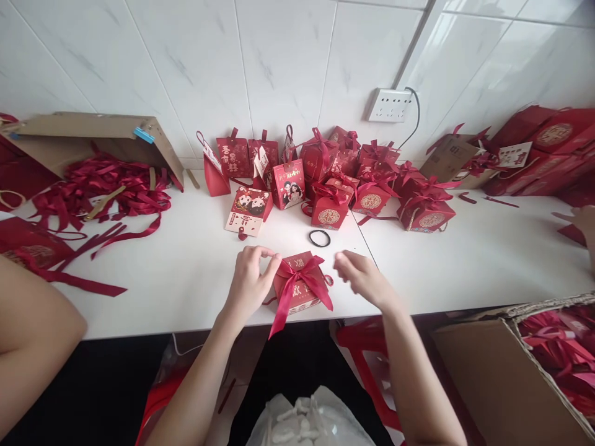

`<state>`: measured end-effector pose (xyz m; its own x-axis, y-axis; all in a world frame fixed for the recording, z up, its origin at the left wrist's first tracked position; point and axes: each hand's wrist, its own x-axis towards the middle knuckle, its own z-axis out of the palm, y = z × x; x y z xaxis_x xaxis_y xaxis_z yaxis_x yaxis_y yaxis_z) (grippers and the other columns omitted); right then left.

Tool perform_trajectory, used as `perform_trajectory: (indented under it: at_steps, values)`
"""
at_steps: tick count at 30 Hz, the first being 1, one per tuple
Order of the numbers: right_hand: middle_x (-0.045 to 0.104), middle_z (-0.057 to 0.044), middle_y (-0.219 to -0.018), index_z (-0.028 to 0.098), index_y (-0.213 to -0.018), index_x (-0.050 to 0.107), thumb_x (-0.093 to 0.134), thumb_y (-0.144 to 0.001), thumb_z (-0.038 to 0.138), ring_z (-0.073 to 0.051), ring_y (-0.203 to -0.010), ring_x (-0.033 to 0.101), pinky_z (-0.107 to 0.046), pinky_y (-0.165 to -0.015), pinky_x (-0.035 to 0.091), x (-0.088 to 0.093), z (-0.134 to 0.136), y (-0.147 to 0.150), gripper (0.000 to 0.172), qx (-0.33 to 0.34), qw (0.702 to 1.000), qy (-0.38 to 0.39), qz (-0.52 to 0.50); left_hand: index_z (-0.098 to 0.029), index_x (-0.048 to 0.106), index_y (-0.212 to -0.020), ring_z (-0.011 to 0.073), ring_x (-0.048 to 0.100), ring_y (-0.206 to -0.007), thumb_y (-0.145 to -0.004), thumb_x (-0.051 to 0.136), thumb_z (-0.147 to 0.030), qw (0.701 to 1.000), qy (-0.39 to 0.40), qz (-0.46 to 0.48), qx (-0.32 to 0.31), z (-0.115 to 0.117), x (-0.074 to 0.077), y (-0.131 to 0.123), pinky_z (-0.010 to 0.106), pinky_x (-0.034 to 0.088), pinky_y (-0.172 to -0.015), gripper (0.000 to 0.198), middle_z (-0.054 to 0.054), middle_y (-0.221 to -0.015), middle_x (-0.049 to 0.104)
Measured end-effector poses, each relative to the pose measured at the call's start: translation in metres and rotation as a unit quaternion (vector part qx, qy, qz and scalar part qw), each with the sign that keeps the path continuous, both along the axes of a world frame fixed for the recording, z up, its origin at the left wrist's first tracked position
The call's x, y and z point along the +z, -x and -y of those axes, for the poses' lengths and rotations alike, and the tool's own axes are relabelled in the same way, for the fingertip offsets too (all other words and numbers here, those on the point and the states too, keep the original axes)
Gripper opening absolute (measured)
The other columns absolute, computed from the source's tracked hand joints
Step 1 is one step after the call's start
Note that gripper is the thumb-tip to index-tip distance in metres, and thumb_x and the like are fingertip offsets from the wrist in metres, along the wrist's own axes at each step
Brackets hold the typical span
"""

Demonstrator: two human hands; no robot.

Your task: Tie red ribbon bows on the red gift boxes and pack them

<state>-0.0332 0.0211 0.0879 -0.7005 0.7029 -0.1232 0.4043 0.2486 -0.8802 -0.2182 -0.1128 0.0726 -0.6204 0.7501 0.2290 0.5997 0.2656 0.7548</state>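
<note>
A red gift box (304, 297) with gold lettering sits at the table's front edge before me. A dark red ribbon bow (297, 279) is tied on top, one tail hanging over the edge. My left hand (250, 275) is at the bow's left loop, thumb and forefinger pinched together on the ribbon. To the right, apart from the box, my right hand (365, 279) has its fingers curled closed, with nothing visible in them. A twisted cord handle (329, 280) shows on the box's right side. Behind the box lies a black elastic band (320, 238).
Finished-looking red boxes (330, 207) stand by the wall. Left are a ribbon pile (111, 186) in a cardboard box (106, 124) and a neighbour's arm (37, 334). Another person's hand (583, 223) is far right, above a carton (493, 365). A plastic bag (307, 427) rests on my lap.
</note>
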Motion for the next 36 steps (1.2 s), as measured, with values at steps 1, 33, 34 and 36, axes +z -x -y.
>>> perform_trajectory:
  at_steps: [1, 33, 34, 36]
  values:
    - [0.048, 0.002, -0.057, 0.018, -0.064, 0.046, 0.040, -0.081, 0.067, -0.010, -0.050, 0.044, -0.021, -0.043, 0.032, -0.004, -0.002, 0.011, 0.052, 0.013, 1.000, -0.002, -0.001, -0.020, 0.054, -0.079, 0.0200, 0.053, -0.088, -0.084, 0.047, -0.042, 1.000, 0.019, 0.004, -0.014, 0.000, 0.002, 0.000, 0.035, 0.044, -0.082, 0.024, 0.005, -0.088, 0.055]
    - [0.035, 0.006, -0.053, 0.020, -0.060, 0.035, 0.057, -0.077, 0.055, -0.006, -0.046, 0.031, -0.021, -0.044, 0.025, -0.051, 0.037, 0.038, 0.044, -0.103, 0.942, 0.227, -0.225, -0.023, 0.035, -0.064, 0.0118, 0.044, -0.050, -0.089, 0.036, -0.038, 0.983, -0.003, 0.167, 0.080, 0.016, -0.017, -0.038, 0.022, 0.039, -0.049, 0.029, -0.004, -0.055, 0.043]
    - [0.034, 0.007, -0.053, 0.020, -0.060, 0.035, 0.057, -0.077, 0.056, -0.006, -0.044, 0.030, -0.021, -0.042, 0.025, -0.051, 0.036, 0.036, 0.045, -0.098, 0.943, 0.231, -0.219, -0.023, 0.034, -0.064, 0.0117, 0.043, -0.049, -0.089, 0.036, -0.039, 0.982, 0.006, 0.172, 0.076, 0.017, -0.017, -0.036, 0.022, 0.038, -0.048, 0.030, -0.005, -0.053, 0.041]
    - [0.034, 0.006, -0.053, 0.020, -0.061, 0.037, 0.053, -0.078, 0.060, -0.007, -0.043, 0.032, -0.021, -0.040, 0.026, -0.048, 0.033, 0.028, 0.046, -0.068, 0.953, 0.226, -0.192, -0.022, 0.036, -0.064, 0.0120, 0.043, -0.049, -0.088, 0.037, -0.042, 0.982, 0.029, 0.175, 0.057, 0.021, -0.017, -0.029, 0.023, 0.039, -0.048, 0.032, -0.005, -0.053, 0.040]
